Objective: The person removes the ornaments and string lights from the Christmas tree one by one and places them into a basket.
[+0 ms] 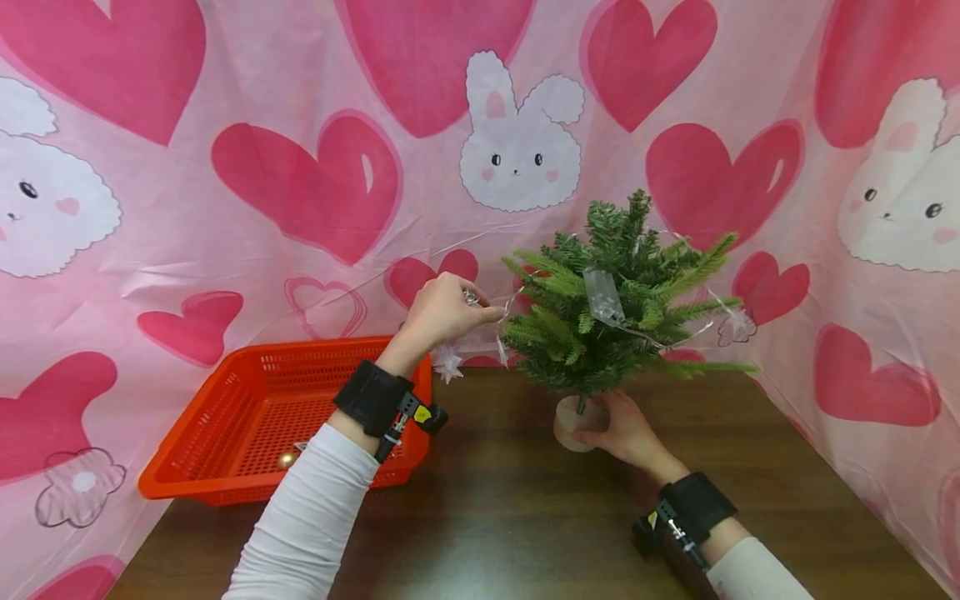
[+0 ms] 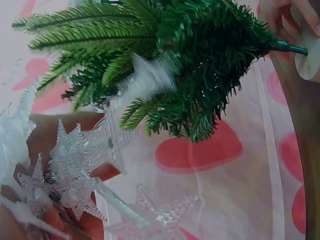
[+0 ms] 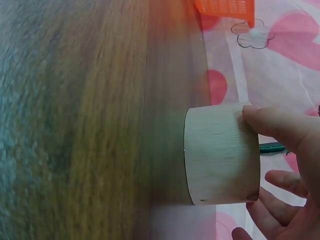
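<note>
A small artificial Christmas tree (image 1: 555, 342) stands slightly tilted at the right of the head view. My right hand (image 1: 630, 429) grips its round, pale wooden base (image 3: 220, 155), thumb and fingers at the base's upper rim. Left of the branches, my left hand (image 1: 450, 307) holds a bunch of clear star string lights (image 2: 75, 155), with the wire pinched at the fingertips. One star (image 1: 448, 364) dangles below that hand. The wire runs round the tree, and another star (image 1: 737, 325) hangs at its right side. A clear battery box (image 1: 602, 293) rests among the front branches.
An orange plastic basket (image 1: 225, 485) stands on the left of the brown wooden table (image 1: 487, 525). Inside it lie a small gold ball (image 1: 286, 459) and other small pieces partly hidden by my left arm. A pink heart-and-rabbit cloth (image 1: 315, 242) hangs close behind the table.
</note>
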Tool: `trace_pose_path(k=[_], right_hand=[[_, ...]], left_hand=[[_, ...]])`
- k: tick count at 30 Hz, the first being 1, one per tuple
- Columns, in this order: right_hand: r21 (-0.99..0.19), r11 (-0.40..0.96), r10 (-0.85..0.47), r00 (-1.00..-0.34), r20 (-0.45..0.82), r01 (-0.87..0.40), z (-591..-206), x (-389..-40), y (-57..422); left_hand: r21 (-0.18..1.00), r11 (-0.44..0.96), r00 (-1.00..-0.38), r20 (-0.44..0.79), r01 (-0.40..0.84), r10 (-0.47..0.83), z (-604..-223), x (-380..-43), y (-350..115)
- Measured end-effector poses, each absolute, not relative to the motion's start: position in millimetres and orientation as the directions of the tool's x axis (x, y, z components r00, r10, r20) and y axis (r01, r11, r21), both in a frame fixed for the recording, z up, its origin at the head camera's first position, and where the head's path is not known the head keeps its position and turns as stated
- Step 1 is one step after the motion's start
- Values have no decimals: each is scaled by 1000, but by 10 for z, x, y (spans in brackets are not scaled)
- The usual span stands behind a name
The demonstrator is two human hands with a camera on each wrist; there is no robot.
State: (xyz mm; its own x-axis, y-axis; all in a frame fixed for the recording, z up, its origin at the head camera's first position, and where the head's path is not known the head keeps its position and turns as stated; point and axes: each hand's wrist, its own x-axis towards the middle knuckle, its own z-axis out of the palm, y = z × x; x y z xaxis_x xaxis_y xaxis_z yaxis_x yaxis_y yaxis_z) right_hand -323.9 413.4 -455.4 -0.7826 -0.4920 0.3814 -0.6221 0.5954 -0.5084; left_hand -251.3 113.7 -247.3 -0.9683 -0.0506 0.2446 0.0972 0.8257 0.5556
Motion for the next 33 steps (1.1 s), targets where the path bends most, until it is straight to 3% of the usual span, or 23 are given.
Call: trace_pose_path(k=[12, 17, 22, 27, 33], right_hand=[[-565, 601, -472, -822, 320, -565, -4533, -3175, 4179], [-560, 593, -479, -813, 332, -578, -4539, -3140, 4188], [-555, 586, -483, -805, 345, -590, -4541, -3128, 4201], [-557, 580, -490, -801, 345, -595, -4554, -3147, 4226], [-543, 557, -506, -775, 377, -628, -4580, -3165, 4241]], left_hand=[[542, 831, -965, 259, 124, -25, -2516, -2488, 1177], [596, 788, -965, 264, 151, -14, -2509, -2469, 1191], [573, 796, -962, 269, 195, 42, -2511, -2445, 1203], [560, 795, -942, 331, 236, 47, -2521, -2448, 1220], [635, 717, -907, 422, 288, -8, -2511, -2458, 1233]])
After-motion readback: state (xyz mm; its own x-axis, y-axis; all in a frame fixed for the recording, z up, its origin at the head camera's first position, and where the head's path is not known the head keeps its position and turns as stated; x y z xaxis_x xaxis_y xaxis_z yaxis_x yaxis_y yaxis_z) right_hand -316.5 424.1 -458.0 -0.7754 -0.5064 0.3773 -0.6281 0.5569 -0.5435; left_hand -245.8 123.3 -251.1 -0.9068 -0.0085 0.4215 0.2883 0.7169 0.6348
